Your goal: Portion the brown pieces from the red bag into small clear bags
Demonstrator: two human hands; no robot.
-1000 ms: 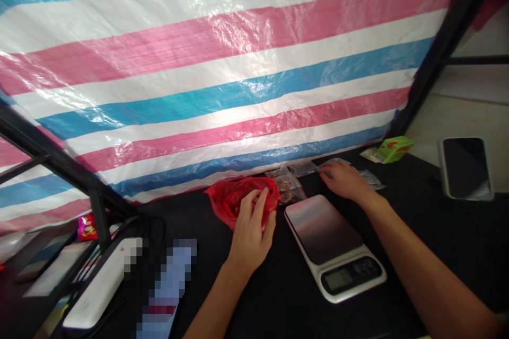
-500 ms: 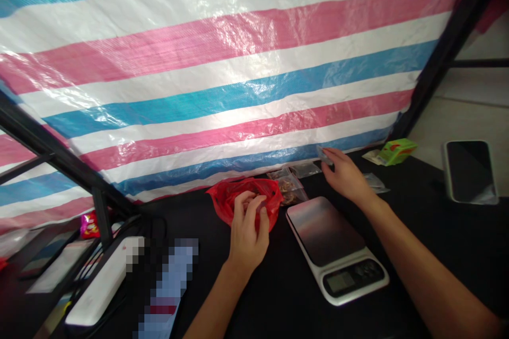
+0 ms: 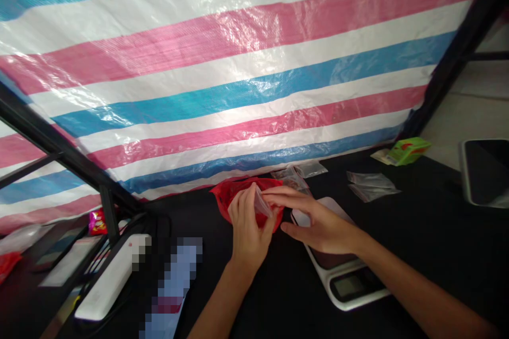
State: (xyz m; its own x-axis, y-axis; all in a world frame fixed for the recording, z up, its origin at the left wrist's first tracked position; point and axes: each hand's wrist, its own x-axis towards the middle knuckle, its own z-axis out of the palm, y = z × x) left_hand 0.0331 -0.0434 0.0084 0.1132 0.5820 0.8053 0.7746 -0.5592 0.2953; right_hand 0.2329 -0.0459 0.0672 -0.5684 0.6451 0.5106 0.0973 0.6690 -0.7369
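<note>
My left hand is in front of the red plastic bag, closed on a small clear plastic bag that stands up between its fingers and thumb. My right hand reaches over the kitchen scale from the right. Its fingers are stretched out, the fingertips at the clear bag's edge and the thumb held apart below. The two hands hide much of the red bag's mouth. Behind my right hand lie clear zip bags with brownish pieces inside.
More flat clear bags lie on the black table at right, near a green box and a phone. A white power strip with cables is at left. A striped sheet hangs behind.
My right hand has come left from the back of the table to the red bag. My left hand has lifted slightly from the red bag's mouth and now grips the clear bag.
</note>
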